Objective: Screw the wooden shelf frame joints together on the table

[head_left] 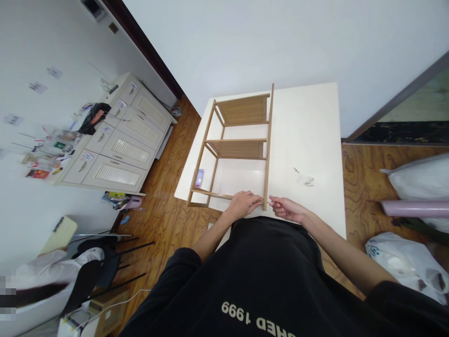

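A light brown wooden shelf frame (pixel 268 154) lies on its side on a white table (pixel 308 117), its long upright facing right. My left hand (pixel 242 204) is closed over the near crosspiece (pixel 215 194), fingers at the joint with that upright. On the upright's outer side, my right hand (pixel 286 208) pinches a small, thin metal piece (pixel 269 202) against its near end; whether this is a screw or a key is too small to tell. To the right lie a small clear plastic bag (pixel 306 179) and a small dark metal piece (pixel 296 170).
A small purple-and-white box (pixel 199 179) shows through the frame's left side. White drawer cabinets (pixel 115 150) line the left wall, cluttered on top. At lower left a person (pixel 56 269) sits by a black chair (pixel 82 281). White bags (pixel 407 262) rest on the floor at right.
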Available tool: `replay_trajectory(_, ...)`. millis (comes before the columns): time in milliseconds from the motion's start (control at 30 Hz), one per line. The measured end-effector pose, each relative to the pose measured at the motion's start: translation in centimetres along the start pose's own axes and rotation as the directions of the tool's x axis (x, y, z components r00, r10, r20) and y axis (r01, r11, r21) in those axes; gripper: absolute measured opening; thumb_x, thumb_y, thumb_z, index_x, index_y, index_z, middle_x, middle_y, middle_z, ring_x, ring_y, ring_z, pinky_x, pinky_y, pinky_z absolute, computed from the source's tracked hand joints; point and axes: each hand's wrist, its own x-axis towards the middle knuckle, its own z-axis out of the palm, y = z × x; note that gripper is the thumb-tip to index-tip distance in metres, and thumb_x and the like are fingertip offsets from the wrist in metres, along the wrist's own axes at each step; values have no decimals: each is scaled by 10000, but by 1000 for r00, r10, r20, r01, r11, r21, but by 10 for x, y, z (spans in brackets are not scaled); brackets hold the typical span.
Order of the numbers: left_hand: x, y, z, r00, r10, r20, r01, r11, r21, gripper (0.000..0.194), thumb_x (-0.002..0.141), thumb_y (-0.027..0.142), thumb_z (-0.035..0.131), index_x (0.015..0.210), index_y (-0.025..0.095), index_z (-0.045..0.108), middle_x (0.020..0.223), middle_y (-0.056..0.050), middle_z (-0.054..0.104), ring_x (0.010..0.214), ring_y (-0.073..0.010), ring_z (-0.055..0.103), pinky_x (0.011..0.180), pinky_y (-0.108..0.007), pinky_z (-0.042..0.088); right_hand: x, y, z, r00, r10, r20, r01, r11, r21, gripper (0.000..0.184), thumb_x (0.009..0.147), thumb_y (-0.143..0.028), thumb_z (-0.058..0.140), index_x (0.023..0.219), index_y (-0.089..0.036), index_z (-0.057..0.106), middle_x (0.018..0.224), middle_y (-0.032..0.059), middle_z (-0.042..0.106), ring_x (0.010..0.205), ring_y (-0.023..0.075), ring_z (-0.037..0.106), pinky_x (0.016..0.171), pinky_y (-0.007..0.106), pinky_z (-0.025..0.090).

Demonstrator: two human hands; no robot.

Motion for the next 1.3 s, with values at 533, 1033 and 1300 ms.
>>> replay_trajectory(533,0,3,-5,1000,-7,12,7,1000,-5,244,1047,410,469,1139,284,655,978,-10,711,963,-157,669,849,-283,477,-14,39,5,701,-709,-85,391,481,-785,403,982,-579,470,993,-217,648,972,109,708,793,222,651,696,358,548)
replay_trajectory(1033,0,3,-4,1000,-16,5,16,1000,8,252,1045,419,473,1141,288,666,973,-13,706,953,-158,670,836,-275,481,-12,34,4,737,-676,-11,443,494,-748,512,978,-653,403,766,-243,623,802,72,625,774,218,602,803,369,512)
replay_trajectory(1300,0,1,1,1000,-11,1,11,1000,8,250,1039,419,490,1144,282,670,989,-17,711,953,-159,671,840,-273,481,-20,15,21,995,94,-24,-87,973,215,401,928,-479,638,681,-174,553,540,-33,484,423,54,359,370,170,267)
